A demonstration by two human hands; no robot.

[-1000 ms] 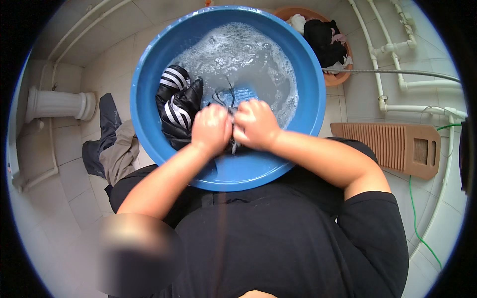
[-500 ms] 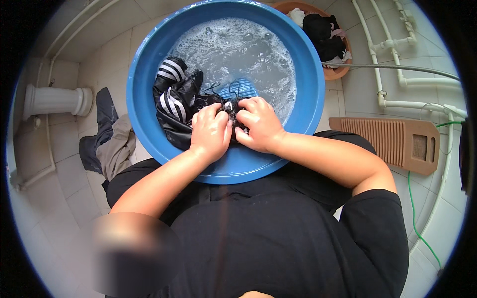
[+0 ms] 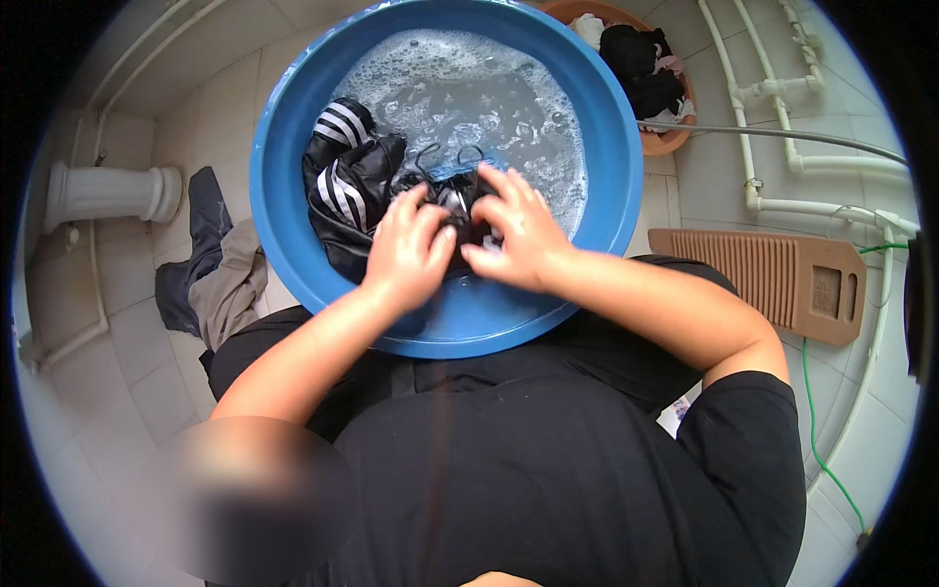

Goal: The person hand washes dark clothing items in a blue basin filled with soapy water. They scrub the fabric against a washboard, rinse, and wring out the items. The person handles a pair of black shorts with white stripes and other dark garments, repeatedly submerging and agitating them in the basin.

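Shirt: the person's black top [image 3: 548, 460] fills the lower middle.
Left hand: the left hand [image 3: 406, 249] rests at the bunched black cloth, fingers parted, thumb well off the forefinger.
Right hand: the right hand [image 3: 523, 225] faces it across the cloth, fingers spread wide, thumb apart.
Garment: the black garment with white stripes [image 3: 377, 166] lies inside the basin, heaped along its left wall and reaching between both hands; thin cords loop up beyond them.
Basin: a round blue basin [image 3: 279, 176], with foamy grey water [image 3: 509, 108] on its far side.
Right floor: a brown washboard [image 3: 753, 279], ridged.
Left floor: dark and beige clothes [image 3: 230, 289], near a white pedestal [image 3: 112, 194].
Far right: an orange tub [image 3: 675, 142] of laundry, beside white pipes [image 3: 751, 147].
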